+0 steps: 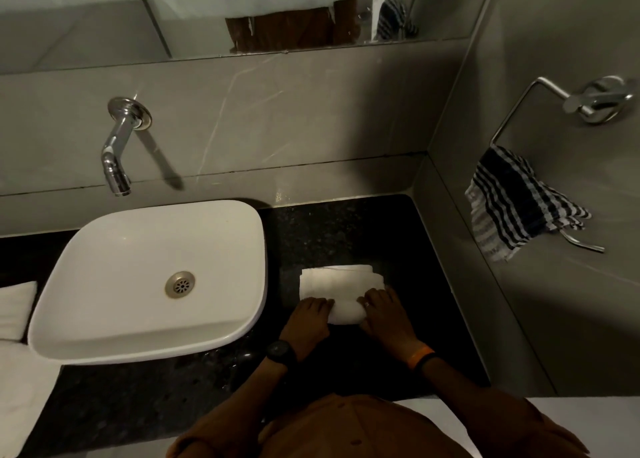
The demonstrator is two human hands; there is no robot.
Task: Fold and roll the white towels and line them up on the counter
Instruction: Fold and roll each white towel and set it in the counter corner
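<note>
A dim bathroom with grey stone-look wall tiles frames a black speckled granite tabletop (346, 229), where a white rounded-square ceramic basin (156, 277) sits under a chrome wall spout (116, 159). On the bare patch of tabletop to the right of the basin lies the small white terry towel (341, 289), folded into a narrow band whose near end is already turned into a short, plump roll; the far end is flat and shows stepped layers at its right edge. The left hand (310, 315) and right hand (384, 314) press down on the two ends of that roll, fingers curled over it in a loose closed grip, with the middle of the roll showing between them. By my reading the work is early: this towel is folded and perhaps a third rolled, and no finished rolls stand in a line anywhere in view. More white towels (15, 322) wait flat at the left edge beyond the basin (how many, I cannot tell). A blue-and-white striped cloth (512, 204) hangs from a chrome ring on the right wall, apart from the job.
</note>
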